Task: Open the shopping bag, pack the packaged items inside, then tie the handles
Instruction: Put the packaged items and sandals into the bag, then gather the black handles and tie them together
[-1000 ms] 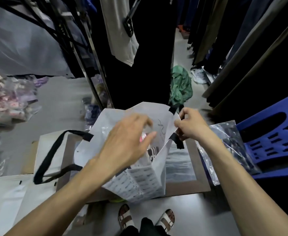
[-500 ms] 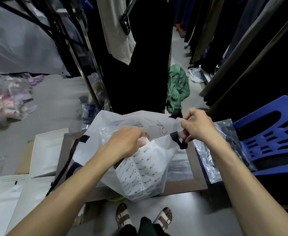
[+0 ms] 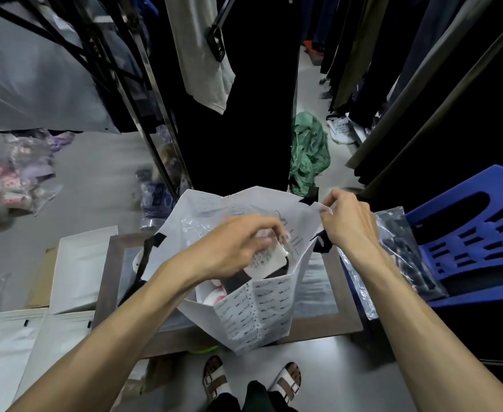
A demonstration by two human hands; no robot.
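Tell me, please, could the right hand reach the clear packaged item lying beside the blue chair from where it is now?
Probably yes. The right hand is pinching the rim of the shopping bag, and the packaged item lies uncovered just beside that wrist, against the blue chair. It would have to release the rim first.

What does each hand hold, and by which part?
Right hand pinches the bag by its top rim. Left hand grips a packaged item by its upper end.

Blue plastic chair (image 3: 467,233) at right, clear plastic bag (image 3: 399,242) with dark plaid fabric leaning on it. Green cloth (image 3: 308,153) crumpled on grey floor (image 3: 95,173). Dark garments (image 3: 238,114) hang above. White flat boxes (image 3: 81,263) at left. White sandals (image 3: 214,379) below.
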